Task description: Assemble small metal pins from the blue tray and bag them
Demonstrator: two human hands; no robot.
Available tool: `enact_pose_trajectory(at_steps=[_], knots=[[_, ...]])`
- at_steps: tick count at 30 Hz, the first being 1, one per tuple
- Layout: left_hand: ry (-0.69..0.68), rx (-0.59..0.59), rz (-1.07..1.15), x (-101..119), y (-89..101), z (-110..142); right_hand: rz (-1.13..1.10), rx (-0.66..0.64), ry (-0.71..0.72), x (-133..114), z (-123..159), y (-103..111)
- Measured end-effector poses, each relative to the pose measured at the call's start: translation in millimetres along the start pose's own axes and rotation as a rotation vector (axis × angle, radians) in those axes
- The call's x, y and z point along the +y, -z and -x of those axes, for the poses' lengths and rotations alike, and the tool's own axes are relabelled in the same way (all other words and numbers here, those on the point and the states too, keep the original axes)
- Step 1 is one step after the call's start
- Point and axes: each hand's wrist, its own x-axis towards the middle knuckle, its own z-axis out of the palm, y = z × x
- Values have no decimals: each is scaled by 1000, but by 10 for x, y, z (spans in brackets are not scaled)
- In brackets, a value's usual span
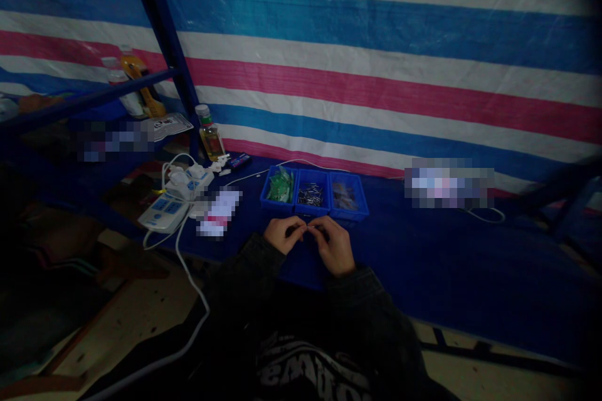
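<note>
- Your left hand (285, 235) and right hand (333, 244) pinch narrowly at a tiny item (308, 227), too small to identify.
- You have it just in front of the blue bins (278, 205).
- Metal pieces (310, 194) lie in the middle one of the bins.

Three joined bins (348, 213) sit right of the power strip (162, 212).

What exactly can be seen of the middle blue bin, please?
The middle blue bin is open-topped, apparently plastic. It sits upright on the blue table between the left bin and right bin, close against both. Inside lie jumbled slim metal-looking pieces. The left hand and right hand are just in front; contact is unclear.
</note>
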Motion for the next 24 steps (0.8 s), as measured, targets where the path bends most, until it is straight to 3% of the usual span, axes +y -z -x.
enact_pose_trajectory(at_steps=[7, 24], knots=[[-1, 18, -9, -15, -22, -8, 49, -52, -30, 40, 5, 10], [47, 56, 21, 8, -11, -12, 105, 7, -73, 59, 4, 11]])
